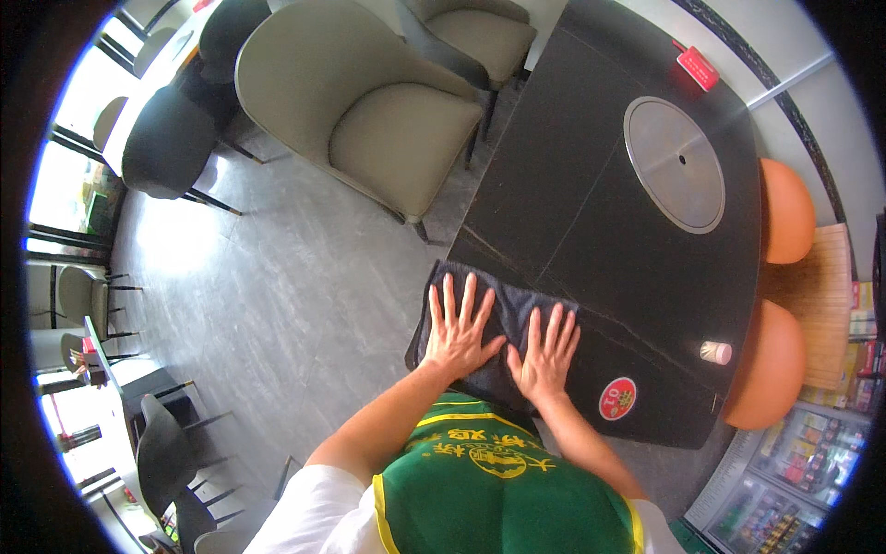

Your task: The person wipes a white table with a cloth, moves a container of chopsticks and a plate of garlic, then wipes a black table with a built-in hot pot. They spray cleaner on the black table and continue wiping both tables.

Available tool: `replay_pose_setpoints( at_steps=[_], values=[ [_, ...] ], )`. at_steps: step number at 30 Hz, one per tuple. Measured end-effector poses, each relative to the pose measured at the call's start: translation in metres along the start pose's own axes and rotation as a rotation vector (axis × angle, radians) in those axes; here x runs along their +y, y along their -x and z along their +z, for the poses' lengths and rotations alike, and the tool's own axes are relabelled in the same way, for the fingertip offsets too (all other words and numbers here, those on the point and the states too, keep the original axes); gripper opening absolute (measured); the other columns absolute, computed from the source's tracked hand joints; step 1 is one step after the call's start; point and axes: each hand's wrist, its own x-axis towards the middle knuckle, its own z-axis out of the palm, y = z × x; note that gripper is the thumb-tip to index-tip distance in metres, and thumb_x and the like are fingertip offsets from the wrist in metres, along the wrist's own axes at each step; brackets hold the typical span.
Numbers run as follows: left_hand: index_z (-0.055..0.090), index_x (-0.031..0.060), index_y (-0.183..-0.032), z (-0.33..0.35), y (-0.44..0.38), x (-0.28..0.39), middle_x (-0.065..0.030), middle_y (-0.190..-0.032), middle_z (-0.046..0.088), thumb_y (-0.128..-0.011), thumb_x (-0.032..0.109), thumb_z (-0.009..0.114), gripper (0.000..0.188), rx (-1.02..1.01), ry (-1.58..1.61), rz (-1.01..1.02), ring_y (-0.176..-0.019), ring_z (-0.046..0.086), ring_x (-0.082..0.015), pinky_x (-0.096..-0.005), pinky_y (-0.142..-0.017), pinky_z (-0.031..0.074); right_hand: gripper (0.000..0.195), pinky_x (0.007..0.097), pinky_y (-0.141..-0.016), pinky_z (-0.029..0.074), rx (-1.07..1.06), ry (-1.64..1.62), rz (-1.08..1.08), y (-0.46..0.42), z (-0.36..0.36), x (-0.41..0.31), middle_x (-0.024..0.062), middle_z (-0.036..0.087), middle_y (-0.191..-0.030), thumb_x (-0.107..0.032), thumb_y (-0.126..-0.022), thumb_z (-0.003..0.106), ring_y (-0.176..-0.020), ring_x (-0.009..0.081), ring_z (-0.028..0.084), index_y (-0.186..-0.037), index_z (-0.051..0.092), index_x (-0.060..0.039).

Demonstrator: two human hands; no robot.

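A dark cloth (509, 294) lies spread at the near left end of the black tabletop (574, 208). My left hand (458, 332) presses flat on it, fingers splayed, close to the table's left edge. Just to the right, my right hand (547, 353) also rests palm down, mostly on the cloth, with its fingers apart. Neither hand grips anything. A red oval sticker (617, 399) with writing is on the tabletop to the right of my right hand. Farther right stands a small toothpick holder (715, 352) with a pinkish end.
A round metal plate (675, 165) is set into the tabletop, with a red box (698, 68) beyond it. A beige chair (401, 145) stands along the left side. Two orange seats (768, 363) line the right side. A glass-fronted drinks fridge (789, 478) is at lower right.
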Motion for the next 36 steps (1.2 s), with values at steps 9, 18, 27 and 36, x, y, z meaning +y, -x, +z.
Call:
replay_pose_setpoints(
  at_steps=[9, 18, 27, 36],
  values=[
    [0.034, 0.0144, -0.154, 0.002, -0.145, -0.019, -0.0201, -0.163, 0.014, -0.087, 0.061, 0.055, 0.084, 0.011, -0.067, -0.058, -0.15, 0.005, -0.0467, -0.0633, -0.118, 0.007, 0.079, 0.0701, -0.113, 0.012, 0.056, 0.061, 0.011, -0.143, 0.003, 0.046, 0.0246, 0.017, -0.161, -0.05, -0.091, 0.055, -0.148, 0.0483, 0.014, -0.155, 0.028, -0.012],
    [0.033, 0.0159, -0.154, 0.009, -0.195, -0.035, -0.0179, -0.163, 0.017, -0.089, 0.058, 0.054, 0.08, 0.043, -0.135, 0.009, -0.151, 0.011, -0.0401, -0.0525, -0.12, 0.016, 0.074, 0.0735, -0.111, 0.013, 0.092, 0.053, 0.061, -0.184, 0.018, 0.049, 0.0238, 0.016, -0.161, -0.049, -0.093, 0.052, -0.148, 0.0473, 0.014, -0.153, 0.031, -0.0108],
    [0.035, 0.0142, -0.153, 0.034, -0.224, -0.062, -0.0202, -0.162, 0.02, -0.091, 0.057, 0.051, 0.077, 0.143, -0.154, 0.224, -0.15, 0.013, -0.043, -0.0521, -0.122, 0.012, 0.069, 0.0582, -0.12, 0.012, 0.184, 0.142, 0.099, -0.199, 0.036, 0.034, 0.0342, 0.027, -0.153, -0.039, -0.094, 0.051, -0.144, 0.0484, 0.024, -0.146, 0.036, 0.0041],
    [0.035, 0.0162, -0.153, 0.034, -0.227, -0.07, -0.0189, -0.16, 0.027, -0.097, 0.062, 0.039, 0.072, 0.255, -0.218, 0.406, -0.149, 0.019, -0.0398, -0.0492, -0.122, 0.012, 0.058, 0.0476, -0.117, 0.028, 0.418, 0.136, 0.188, -0.181, 0.04, 0.022, 0.0246, 0.041, -0.149, -0.044, -0.1, 0.049, -0.139, 0.0395, 0.037, -0.141, 0.049, -0.0031]
  ],
)
